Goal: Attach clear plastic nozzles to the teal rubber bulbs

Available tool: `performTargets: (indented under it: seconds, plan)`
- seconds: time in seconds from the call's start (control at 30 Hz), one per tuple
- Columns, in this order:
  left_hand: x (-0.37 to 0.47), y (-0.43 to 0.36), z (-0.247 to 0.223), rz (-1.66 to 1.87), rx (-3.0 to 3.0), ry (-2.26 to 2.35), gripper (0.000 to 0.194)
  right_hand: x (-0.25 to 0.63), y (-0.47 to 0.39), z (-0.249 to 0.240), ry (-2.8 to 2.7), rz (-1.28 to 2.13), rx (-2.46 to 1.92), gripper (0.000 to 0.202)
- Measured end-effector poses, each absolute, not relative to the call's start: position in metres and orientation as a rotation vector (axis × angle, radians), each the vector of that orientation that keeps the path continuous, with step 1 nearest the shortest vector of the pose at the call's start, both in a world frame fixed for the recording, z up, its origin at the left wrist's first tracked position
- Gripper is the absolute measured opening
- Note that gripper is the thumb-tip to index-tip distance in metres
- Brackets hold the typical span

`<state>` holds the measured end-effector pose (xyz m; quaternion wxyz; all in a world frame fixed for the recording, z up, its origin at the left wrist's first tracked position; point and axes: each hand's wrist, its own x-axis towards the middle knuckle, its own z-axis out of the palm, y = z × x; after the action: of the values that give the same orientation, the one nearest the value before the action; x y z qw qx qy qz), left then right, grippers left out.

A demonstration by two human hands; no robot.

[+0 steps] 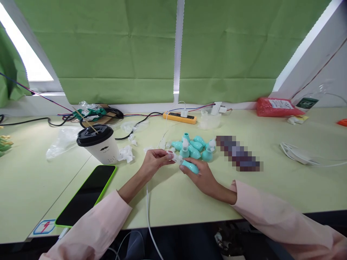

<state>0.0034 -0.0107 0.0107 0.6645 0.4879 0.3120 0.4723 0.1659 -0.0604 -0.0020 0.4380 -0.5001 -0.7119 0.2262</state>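
Near the middle of the table, my left hand (155,162) pinches a small white translucent piece (176,157). My right hand (202,177) is closed around a glossy turquoise bulb-shaped piece (191,167), its narrow end against the white piece. Just behind my hands lies a group of similar turquoise pieces (195,145). Two of them stand upright with white translucent tops, one (184,149) at the left and one (207,153) at the right. Another stands with an open neck (185,136) at the back.
At the left are a lidded paper cup (104,147), a crumpled tissue (126,154) and a phone in a green case (88,195). Behind lies an orange power strip (179,117). A white cable (148,209) crosses the front edge. A red package (276,107) sits back right.
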Motion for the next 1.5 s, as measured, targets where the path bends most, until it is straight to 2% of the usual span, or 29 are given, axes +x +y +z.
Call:
performTargets:
  seconds: [0.17, 0.33, 0.7, 1.13, 1.33, 1.5]
  plan:
    - [0.004, -0.010, 0.008, 1.055, 1.100, 0.708, 0.015, 0.165, -0.060, 0.005, -1.583, 1.073, -1.171, 0.028]
    - [0.003, -0.009, 0.009, 1.051, 1.117, 0.693, 0.016, 0.166, -0.057, 0.007, -1.533, 1.242, -1.127, 0.028]
    - [0.010, -0.013, 0.007, 1.059, 1.310, 0.719, 0.023, 0.160, -0.052, -0.002, -1.493, 1.199, -1.028, 0.026]
    - [0.010, -0.017, 0.012, 0.993, 1.346, 0.638, 0.031, 0.159, -0.056, 0.003, -1.383, 1.441, -0.951, 0.029]
    - [0.010, -0.018, 0.015, 0.961, 1.349, 0.638, 0.028, 0.161, -0.051, -0.001, -1.505, 1.308, -0.927, 0.023]
    - [0.004, -0.012, 0.018, 1.063, 1.294, 0.683, 0.039, 0.182, -0.046, 0.022, -1.745, 1.135, -0.956, 0.026]
